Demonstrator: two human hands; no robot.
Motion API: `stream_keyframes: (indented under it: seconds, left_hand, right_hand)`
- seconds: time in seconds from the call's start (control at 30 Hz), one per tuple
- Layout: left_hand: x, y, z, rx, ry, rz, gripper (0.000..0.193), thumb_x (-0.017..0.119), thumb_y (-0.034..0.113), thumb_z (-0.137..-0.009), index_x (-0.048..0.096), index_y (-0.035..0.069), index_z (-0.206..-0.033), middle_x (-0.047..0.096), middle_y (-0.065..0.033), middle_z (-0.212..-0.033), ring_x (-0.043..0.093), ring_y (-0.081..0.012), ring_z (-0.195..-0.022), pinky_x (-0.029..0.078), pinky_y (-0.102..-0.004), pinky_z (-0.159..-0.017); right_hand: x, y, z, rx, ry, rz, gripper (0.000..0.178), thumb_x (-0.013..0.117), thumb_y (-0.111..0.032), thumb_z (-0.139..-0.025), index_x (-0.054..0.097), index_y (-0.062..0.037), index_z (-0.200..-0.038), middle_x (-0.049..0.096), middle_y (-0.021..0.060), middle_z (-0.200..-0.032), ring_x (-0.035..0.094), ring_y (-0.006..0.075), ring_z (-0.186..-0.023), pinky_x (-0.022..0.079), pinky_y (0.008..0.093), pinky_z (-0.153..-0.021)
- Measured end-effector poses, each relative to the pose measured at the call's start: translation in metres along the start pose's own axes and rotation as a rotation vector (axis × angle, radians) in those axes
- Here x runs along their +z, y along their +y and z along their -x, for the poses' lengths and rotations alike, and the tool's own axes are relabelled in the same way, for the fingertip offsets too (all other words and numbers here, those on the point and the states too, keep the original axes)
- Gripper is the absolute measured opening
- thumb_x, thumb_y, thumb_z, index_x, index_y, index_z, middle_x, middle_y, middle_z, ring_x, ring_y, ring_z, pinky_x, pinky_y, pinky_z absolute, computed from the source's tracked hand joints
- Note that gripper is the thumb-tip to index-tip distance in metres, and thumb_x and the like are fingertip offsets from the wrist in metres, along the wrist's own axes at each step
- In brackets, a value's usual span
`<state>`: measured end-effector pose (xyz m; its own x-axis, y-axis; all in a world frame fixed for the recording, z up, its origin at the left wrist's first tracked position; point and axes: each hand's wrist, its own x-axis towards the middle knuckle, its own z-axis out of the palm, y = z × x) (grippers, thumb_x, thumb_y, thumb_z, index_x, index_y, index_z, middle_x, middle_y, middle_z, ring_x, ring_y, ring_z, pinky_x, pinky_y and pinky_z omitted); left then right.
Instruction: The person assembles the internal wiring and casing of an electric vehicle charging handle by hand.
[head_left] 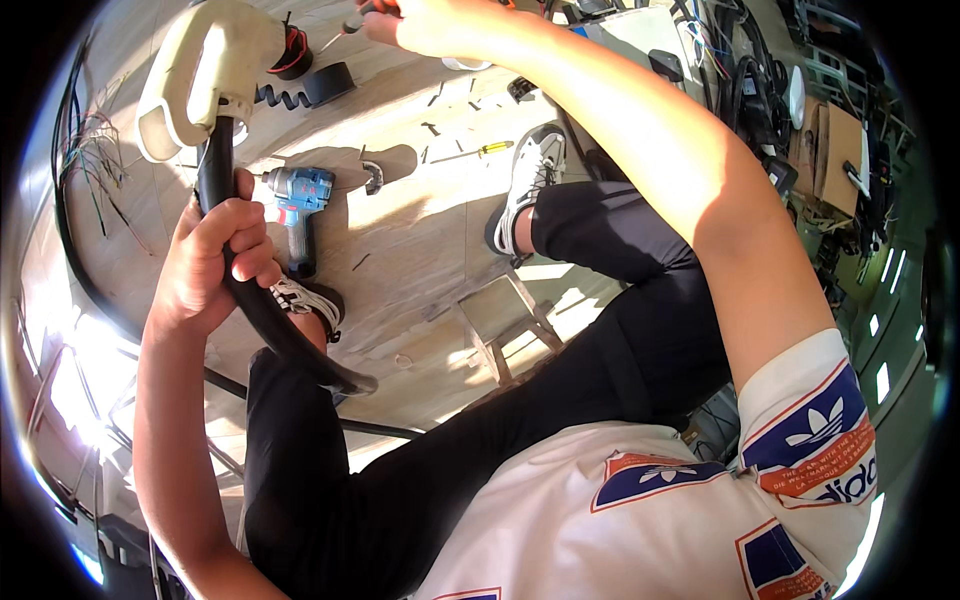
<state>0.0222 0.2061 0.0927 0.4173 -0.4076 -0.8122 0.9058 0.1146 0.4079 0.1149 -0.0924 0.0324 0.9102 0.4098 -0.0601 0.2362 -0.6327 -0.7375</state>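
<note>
A cream-white charging gun (185,90) with a loop handle stands at the upper left, on the end of a thick black cable (270,325). My left hand (225,250) is wrapped round that cable just below the gun. At the top edge my right hand (425,25) is closed on a screwdriver (352,20), its thin shaft slanting down toward the gun without touching it. Beside the gun are a black and red ring (293,55) and a black round cap (330,83) with a coiled cord. A blue cordless drill (298,195) lies right of my left hand.
On the floor lie a yellow screwdriver (478,152), a curved black piece (374,178) and several small dark screws. Loose coloured wires (105,150) and black cable run along the left. A low wooden stool (490,350) stands between my legs. Cardboard (838,160) and cable clutter fill the right.
</note>
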Motion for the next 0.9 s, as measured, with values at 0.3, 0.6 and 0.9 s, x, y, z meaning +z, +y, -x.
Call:
stream_keyframes:
  seconds: [0.3, 0.6, 0.9]
  left_hand:
    - [-0.007, 0.0, -0.008, -0.026, 0.087, -0.077, 0.017, 0.055, 0.009, -0.09, 0.043, 0.013, -0.101, 0.032, 0.0056, -0.059, 0.035, -0.0073, -0.042, 0.036, -0.0285, -0.045]
    - [0.032, -0.018, -0.012, 0.004, 0.083, -0.059, 0.017, 0.055, 0.006, -0.089, 0.042, 0.012, -0.099, 0.036, 0.0025, -0.062, 0.04, -0.0105, -0.046, 0.042, -0.032, -0.048]
    - [0.052, -0.037, -0.031, 0.128, -0.028, -0.305, 0.026, 0.059, 0.008, -0.085, 0.051, -0.005, -0.106, 0.058, -0.0061, -0.065, 0.059, -0.0138, -0.052, 0.049, -0.0304, -0.05]
  right_hand:
    - [0.029, 0.004, -0.047, -0.025, 0.002, 0.121, 0.023, 0.054, -0.013, -0.086, 0.066, 0.0065, -0.086, 0.067, 0.0317, -0.083, 0.069, 0.0438, -0.083, 0.057, 0.0465, -0.074]
    - [-0.018, 0.001, -0.063, -0.037, 0.121, 0.214, 0.024, 0.058, -0.02, -0.086, 0.065, 0.002, -0.092, 0.066, 0.0275, -0.082, 0.067, 0.0439, -0.081, 0.054, 0.0493, -0.072]
    - [-0.067, -0.112, -0.097, -0.021, -0.341, 0.303, 0.03, 0.063, -0.022, -0.092, 0.065, 0.0013, -0.112, 0.064, 0.0135, -0.074, 0.061, 0.0236, -0.066, 0.048, 0.038, -0.064]
